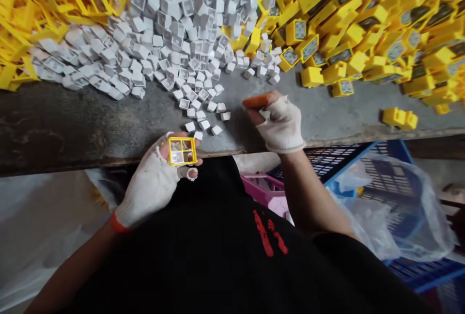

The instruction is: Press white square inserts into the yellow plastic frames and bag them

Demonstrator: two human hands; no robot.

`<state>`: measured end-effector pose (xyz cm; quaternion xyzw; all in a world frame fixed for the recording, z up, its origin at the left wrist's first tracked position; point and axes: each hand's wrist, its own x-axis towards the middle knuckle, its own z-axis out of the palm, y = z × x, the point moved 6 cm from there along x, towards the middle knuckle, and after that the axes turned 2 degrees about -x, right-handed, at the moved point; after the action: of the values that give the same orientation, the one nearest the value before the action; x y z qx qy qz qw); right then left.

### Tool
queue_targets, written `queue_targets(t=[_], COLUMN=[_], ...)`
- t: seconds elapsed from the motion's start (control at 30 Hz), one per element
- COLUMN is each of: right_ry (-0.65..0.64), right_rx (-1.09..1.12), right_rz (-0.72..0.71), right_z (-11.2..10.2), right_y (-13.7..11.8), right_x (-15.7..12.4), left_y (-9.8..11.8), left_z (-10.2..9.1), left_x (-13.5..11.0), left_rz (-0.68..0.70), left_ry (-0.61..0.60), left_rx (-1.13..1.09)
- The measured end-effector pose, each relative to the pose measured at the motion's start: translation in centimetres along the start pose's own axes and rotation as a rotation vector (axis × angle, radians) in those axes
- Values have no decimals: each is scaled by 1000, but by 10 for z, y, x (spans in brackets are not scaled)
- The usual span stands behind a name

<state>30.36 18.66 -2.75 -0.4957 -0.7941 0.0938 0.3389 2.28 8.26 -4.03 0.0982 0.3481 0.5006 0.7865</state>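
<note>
My left hand (150, 183), in a white fingerless knit glove, holds a small yellow square frame (182, 151) with four glassy panes between its fingers and thumb. My right hand (281, 122), gloved the same way, pinches an orange stick-like piece (257, 101) above the grey work surface (109, 130). Small white plastic cubes (203, 115) lie scattered just beyond my left hand and spread back into a large heap (174, 38). To the right of my right hand lies a mass of yellow blocks with dark panels (348, 28).
Yellow lattice frames (43, 13) are heaped at the far left. Below the surface's front edge stand a blue plastic crate (395, 207) lined with a clear plastic bag (378, 222) and a pink basket (263, 190). A loose yellow block (397, 118) sits at the right.
</note>
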Motion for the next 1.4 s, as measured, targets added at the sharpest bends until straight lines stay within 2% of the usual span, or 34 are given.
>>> queue_targets(t=[0.13,0.3,0.43,0.53,0.67,0.8,0.93,1.0,1.07,1.17,1.2,1.3,1.4], right_ry=[-110,-195,-220,-209,-117,-97,-87,-88,-34,37,2,-211,-261], right_rx=[-142,-303,-241,-65,101,98,10,57,109,29,-26,-130,-88], right_rz=[-26,99,127,68,-93,-245,-306,-331,-320,-180,-125,-32,11], right_z=[17,41,44,36,16,14,22,20,11,3,6,29,43], right_y=[-10,-18,-20,-32,-74,-117,-131,-128,-116,-80,-68,-42,-38], right_x=[-20,-7,-2,-8,-14,-28,-52,-60,-59,-44,-37,-20,-9], left_y=[-2,-3,-7,-11,-16,-19,-25,-28,-30,-28,-27,-26,-27], left_z=[-1,0,3,3,4,6,1,-4,-8,-12,-13,-17,-17], left_x=[1,1,-2,-4,-6,-12,-20,-22,-21,-19,-18,-19,-20], left_rz=[8,14,13,-6,-10,-5,-66,-101,-110,-78,-65,-55,-62], left_ry=[19,28,0,-42,-56,-40,-57,-46,-30,13,34,101,122], left_rx=[2,22,1,-24,-41,-27,-1,1,-8,-27,-33,-40,-43])
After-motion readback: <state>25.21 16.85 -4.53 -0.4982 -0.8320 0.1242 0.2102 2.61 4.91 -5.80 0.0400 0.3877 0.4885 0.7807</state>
